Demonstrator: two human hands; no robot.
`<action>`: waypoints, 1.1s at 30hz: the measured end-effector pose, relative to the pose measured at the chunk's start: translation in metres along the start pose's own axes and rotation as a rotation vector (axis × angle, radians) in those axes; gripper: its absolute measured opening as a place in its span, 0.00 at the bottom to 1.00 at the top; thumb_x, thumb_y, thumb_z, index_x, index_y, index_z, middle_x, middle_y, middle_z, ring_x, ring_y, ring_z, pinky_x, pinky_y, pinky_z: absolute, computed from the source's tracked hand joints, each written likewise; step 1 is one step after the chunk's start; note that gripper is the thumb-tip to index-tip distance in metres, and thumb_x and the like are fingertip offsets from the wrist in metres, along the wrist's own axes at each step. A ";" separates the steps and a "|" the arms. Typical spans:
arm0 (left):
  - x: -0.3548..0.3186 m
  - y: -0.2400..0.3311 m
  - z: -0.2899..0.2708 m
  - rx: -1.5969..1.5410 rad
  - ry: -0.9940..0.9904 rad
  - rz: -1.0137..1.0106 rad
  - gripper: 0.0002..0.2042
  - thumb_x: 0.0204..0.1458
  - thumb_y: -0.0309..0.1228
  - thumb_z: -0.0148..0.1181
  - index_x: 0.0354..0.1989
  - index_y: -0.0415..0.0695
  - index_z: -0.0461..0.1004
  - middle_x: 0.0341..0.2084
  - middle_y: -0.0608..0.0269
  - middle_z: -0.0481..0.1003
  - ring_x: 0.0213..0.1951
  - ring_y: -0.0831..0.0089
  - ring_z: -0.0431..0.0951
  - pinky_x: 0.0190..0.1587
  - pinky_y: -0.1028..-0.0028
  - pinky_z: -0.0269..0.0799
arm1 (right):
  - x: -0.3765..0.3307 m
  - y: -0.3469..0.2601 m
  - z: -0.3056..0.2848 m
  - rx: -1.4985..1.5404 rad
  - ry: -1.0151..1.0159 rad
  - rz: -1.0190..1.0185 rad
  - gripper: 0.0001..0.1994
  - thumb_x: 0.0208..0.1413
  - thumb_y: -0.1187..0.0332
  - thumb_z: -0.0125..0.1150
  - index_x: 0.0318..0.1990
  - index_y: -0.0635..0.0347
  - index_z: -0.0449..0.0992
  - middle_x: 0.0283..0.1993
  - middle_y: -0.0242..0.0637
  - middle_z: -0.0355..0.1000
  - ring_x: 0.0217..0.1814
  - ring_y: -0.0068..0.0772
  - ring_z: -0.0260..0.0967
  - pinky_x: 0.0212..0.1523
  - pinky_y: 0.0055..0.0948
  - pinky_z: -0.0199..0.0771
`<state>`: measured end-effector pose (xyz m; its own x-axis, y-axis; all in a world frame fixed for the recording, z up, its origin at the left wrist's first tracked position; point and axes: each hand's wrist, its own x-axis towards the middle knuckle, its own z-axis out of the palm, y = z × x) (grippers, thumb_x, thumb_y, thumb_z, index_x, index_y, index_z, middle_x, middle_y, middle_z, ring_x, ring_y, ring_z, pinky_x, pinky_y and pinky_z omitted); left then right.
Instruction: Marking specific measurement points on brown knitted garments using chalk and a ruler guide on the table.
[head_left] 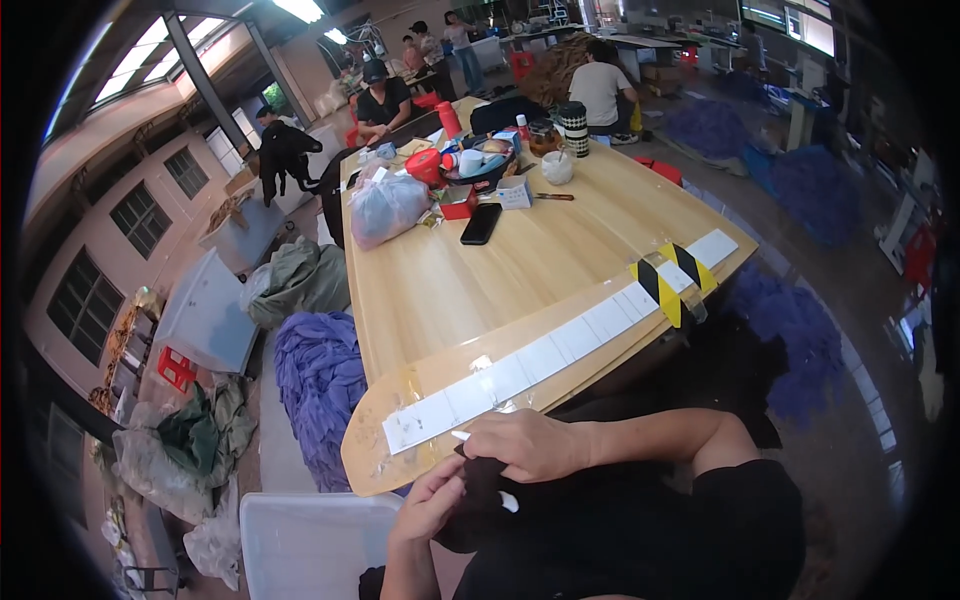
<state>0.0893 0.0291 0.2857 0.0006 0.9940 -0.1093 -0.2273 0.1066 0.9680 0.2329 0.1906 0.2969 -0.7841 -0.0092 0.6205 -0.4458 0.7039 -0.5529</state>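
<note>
Wooden surface edge carries a taped white strip; both hands, left hand and right hand, pinch black fabric, which could slip down.

Bare forearms and hands, no gloves or rings visible; a short black sleeve covers the right shoulder.

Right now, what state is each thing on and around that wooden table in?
Left hand: fingers pinching the black cloth.
Right hand: closed over the cloth's top.
Black cloth: bunched up at the table edge.
White strip: flat, taped along the table edge.
Phone: face down, screen hidden.
Plastic bag: full, tied shut.
</note>
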 end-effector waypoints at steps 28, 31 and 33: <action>-0.020 -0.018 -0.093 -0.155 0.983 0.160 0.16 0.56 0.33 0.51 0.47 0.34 0.66 0.41 0.56 0.72 0.41 0.72 0.74 0.45 0.74 0.69 | -0.118 0.053 -0.175 0.305 0.061 0.872 0.14 0.38 0.76 0.66 0.32 0.58 0.67 0.30 0.26 0.62 0.32 0.16 0.61 0.32 0.16 0.61; 0.001 -0.042 -0.095 -0.190 1.021 0.010 0.15 0.56 0.31 0.50 0.48 0.34 0.67 0.41 0.58 0.73 0.42 0.74 0.73 0.47 0.76 0.68 | -0.137 0.058 -0.184 0.115 0.119 1.084 0.12 0.41 0.77 0.62 0.32 0.57 0.65 0.29 0.23 0.59 0.32 0.13 0.56 0.34 0.12 0.54; 0.006 -0.059 -0.104 -0.261 0.953 -0.046 0.15 0.56 0.31 0.49 0.48 0.34 0.67 0.41 0.59 0.73 0.41 0.75 0.73 0.46 0.76 0.68 | -0.145 0.088 -0.179 0.103 0.181 1.070 0.11 0.45 0.79 0.58 0.35 0.57 0.65 0.29 0.22 0.59 0.34 0.13 0.56 0.36 0.12 0.55</action>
<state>0.0010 0.0265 0.2039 -0.7433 0.5414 -0.3929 -0.4543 0.0226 0.8906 0.3851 0.3813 0.2577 -0.7159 0.6835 -0.1423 0.3893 0.2216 -0.8941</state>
